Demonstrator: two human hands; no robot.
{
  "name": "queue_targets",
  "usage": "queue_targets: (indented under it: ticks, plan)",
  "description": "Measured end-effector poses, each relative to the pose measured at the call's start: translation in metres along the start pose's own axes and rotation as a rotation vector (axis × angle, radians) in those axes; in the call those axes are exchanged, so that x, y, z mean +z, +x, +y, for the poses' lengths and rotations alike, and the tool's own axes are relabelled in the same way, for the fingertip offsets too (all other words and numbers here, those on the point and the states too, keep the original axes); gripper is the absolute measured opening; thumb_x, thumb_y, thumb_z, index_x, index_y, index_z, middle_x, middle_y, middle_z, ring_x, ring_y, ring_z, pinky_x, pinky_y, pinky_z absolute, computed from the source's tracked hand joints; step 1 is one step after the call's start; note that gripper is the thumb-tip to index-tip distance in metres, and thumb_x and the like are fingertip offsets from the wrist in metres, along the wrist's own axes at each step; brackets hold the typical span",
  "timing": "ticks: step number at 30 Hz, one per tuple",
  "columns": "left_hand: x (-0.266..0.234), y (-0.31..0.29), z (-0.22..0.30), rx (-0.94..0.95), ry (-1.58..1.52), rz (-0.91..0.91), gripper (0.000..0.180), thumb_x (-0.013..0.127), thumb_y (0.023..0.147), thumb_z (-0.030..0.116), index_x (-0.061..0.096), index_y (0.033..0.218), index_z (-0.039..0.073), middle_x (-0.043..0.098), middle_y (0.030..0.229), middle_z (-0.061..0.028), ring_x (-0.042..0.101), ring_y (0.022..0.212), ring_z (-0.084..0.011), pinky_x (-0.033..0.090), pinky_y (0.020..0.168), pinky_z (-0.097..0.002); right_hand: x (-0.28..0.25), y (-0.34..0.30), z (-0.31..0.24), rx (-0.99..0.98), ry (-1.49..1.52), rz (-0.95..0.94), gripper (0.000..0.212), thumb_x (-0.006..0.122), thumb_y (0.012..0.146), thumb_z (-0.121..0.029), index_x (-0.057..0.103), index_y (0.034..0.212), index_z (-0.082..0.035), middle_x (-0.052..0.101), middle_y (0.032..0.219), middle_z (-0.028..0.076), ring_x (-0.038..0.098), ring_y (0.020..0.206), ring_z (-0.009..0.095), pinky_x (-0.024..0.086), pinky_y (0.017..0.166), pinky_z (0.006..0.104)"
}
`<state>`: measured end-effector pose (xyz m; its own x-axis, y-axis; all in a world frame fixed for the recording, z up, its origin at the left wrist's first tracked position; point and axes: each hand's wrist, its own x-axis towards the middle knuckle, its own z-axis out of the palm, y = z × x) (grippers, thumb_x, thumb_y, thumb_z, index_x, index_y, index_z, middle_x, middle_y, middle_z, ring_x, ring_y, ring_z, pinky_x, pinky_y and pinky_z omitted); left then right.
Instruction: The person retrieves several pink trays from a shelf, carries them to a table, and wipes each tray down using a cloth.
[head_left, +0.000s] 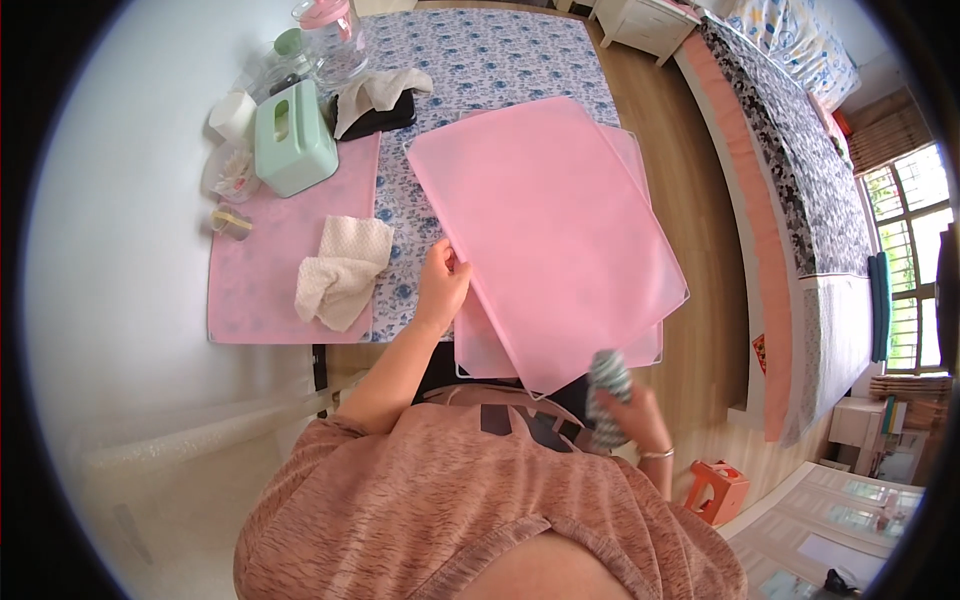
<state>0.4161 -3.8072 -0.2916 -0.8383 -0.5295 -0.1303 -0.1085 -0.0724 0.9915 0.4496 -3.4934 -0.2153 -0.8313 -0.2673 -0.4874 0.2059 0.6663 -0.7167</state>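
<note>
A large translucent pink mat (550,230) with pale edges is tilted over the table's right part. My left hand (443,287) pinches its left edge between thumb and fingers. Beneath it, partly hidden, a second pink mat (482,345) shows at the corners. My right hand (636,416), slightly blurred and wearing a bracelet at the wrist, is closed around a green-and-white striped cloth (608,376). The cloth is bunched up beside the pink mat's near corner, close to my body.
On the flowered tablecloth (490,45) another pink mat (255,290) bears a crumpled cream cloth (345,270) and a mint-green tissue box (296,140). Behind stand a pink-lidded jar (335,50) and a black item (385,118) under a cloth. A bed (790,200) and red stool (718,490) are right.
</note>
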Motion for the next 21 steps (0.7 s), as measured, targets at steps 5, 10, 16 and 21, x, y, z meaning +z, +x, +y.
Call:
queue_targets:
  ticks: [5, 10, 16, 21]
  plan:
    - [0.005, 0.005, 0.003, -0.064, -0.011, 0.016, 0.037, 0.053, 0.075, 0.005, 0.041, 0.108, -0.006, 0.054, 0.087, -0.0092, 0.052, 0.077, -0.0137, 0.042, 0.070, -0.0244, -0.066, 0.071, -0.001, -0.182, 0.152, 0.526, 0.026, 0.060, 0.078, -0.017, 0.056, 0.097, 0.001, 0.061, 0.082, 0.006, 0.054, 0.074, 0.012, 0.045, 0.068, 0.0279]
    - [0.005, 0.012, 0.015, -0.200, 0.260, -0.001, 0.026, 0.052, 0.080, 0.009, 0.049, 0.102, -0.003, 0.054, 0.085, -0.0054, 0.051, 0.075, -0.0105, 0.040, 0.068, -0.0248, -0.107, 0.146, 0.032, -0.146, 0.034, 0.635, 0.035, 0.059, 0.080, -0.028, 0.055, 0.098, 0.002, 0.060, 0.084, 0.006, 0.055, 0.076, 0.012, 0.045, 0.068, 0.0272]
    - [-0.005, 0.017, 0.001, 0.066, 0.160, 0.029, 0.018, 0.049, 0.084, 0.016, 0.051, 0.084, -0.001, 0.050, 0.072, -0.0102, 0.046, 0.062, -0.0201, 0.039, 0.060, -0.0296, -0.111, 0.153, 0.031, -0.016, -0.278, 0.409, 0.038, 0.062, 0.076, -0.028, 0.056, 0.097, 0.003, 0.060, 0.084, 0.006, 0.056, 0.075, 0.013, 0.046, 0.065, 0.0282]
    - [-0.024, 0.029, -0.020, 0.347, 0.408, 0.045, 0.022, 0.047, 0.086, 0.018, 0.056, 0.092, -0.002, 0.053, 0.071, -0.0104, 0.050, 0.062, -0.0196, 0.041, 0.058, -0.0297, -0.102, 0.106, 0.058, 0.124, 0.461, 0.187, 0.028, 0.065, 0.073, -0.016, 0.057, 0.094, 0.001, 0.059, 0.077, 0.005, 0.057, 0.062, 0.012, 0.047, 0.054, 0.0257]
